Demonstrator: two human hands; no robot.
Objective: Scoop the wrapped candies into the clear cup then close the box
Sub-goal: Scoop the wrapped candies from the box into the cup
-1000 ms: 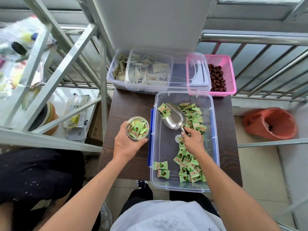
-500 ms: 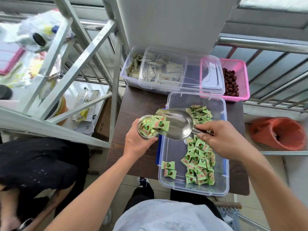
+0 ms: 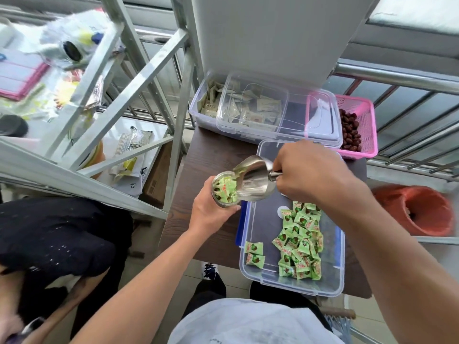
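Observation:
My left hand [image 3: 211,212] grips a clear cup [image 3: 224,189] packed with green wrapped candies, held above the dark table just left of the open clear box [image 3: 250,266]. My right hand [image 3: 308,170] holds a metal scoop [image 3: 255,181] by its handle, tipped down with its mouth against the cup's rim. A pile of green candies [image 3: 300,239] lies along the right side of the box, and two loose ones [image 3: 254,253] sit near its left front corner. The box's far end is hidden behind my right hand.
Behind the box stands a second clear container [image 3: 263,112] of pale sachets with a clear lid [image 3: 320,120] lying across it, and a pink basket [image 3: 360,127] of dark dates. A metal rack [image 3: 129,100] rises at the left, an orange bin [image 3: 417,209] sits right, and a person in black [image 3: 57,242] is at the lower left.
My right hand lifted the scoop out of the box, carried it left to the cup and tipped it steeply. The candies slid from the scoop into the cup.

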